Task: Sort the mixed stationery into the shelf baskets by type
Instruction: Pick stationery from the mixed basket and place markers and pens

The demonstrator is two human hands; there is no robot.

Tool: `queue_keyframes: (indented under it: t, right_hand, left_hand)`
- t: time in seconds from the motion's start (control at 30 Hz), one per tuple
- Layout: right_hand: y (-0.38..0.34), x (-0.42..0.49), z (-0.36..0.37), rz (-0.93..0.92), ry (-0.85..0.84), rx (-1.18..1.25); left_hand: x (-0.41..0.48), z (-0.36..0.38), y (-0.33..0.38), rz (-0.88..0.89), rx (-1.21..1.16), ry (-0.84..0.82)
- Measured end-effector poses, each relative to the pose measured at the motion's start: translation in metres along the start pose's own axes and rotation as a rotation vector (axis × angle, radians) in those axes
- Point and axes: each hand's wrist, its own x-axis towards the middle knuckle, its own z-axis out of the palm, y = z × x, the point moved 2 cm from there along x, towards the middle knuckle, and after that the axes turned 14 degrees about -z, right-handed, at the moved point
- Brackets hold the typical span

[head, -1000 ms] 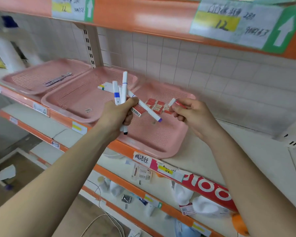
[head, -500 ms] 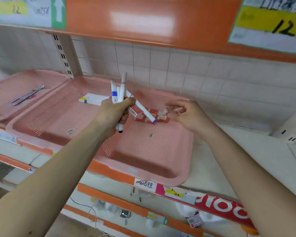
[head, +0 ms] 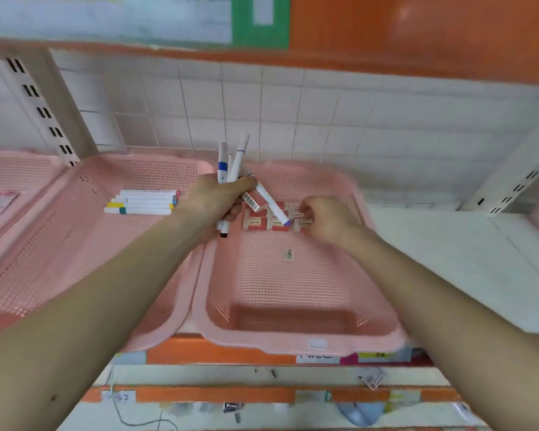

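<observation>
Facing white tiles [head: 293,119] and an orange shelf [head: 218,353], clutched markers [head: 234,161] in left hand [head: 212,200]; could not tell right hand [head: 327,220] hold.

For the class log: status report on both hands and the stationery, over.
Left hand grips a bundle of markers. Right hand down among small red boxes in right basket, grip unclear. Nothing blocking.

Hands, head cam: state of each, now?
Left hand: grips a bunch of markers.
Right hand: fingers curled at the erasers in the right basket; blurred, cannot tell whether it holds one.
</observation>
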Motion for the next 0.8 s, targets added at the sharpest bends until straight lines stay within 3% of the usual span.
queue_keyframes:
  t: [0.23, 0.57, 0.63, 0.7, 0.77, 0.8]
  right_hand:
    - [0.000, 0.002, 0.011, 0.063, -0.043, -0.057]
    - [-0.006, 0.015, 0.013, 0.116, -0.041, -0.060]
    - [-0.007, 0.015, 0.002, 0.106, 0.070, 0.081]
    - [-0.016, 0.011, -0.015, 0.103, 0.188, 0.421]
    - [-0.031, 0.003, -0.029, 0.063, 0.173, 0.749]
    - [-0.037, -0.001, -0.036, 0.019, 0.140, 0.801]
  left_hand:
    - [0.006, -0.001, -0.004, 0.007, -0.009, -0.115]
    - [0.008, -0.005, -0.004, -0.005, -0.062, -0.135]
    - [0.005, -0.005, -0.002, 0.003, -0.051, -0.102]
    - [0.000, -0.005, 0.001, 0.018, -0.052, -0.051]
    - [-0.008, -0.004, 0.003, 0.039, -0.079, -0.002]
    - [-0.014, -0.002, 0.004, 0.053, -0.095, 0.021]
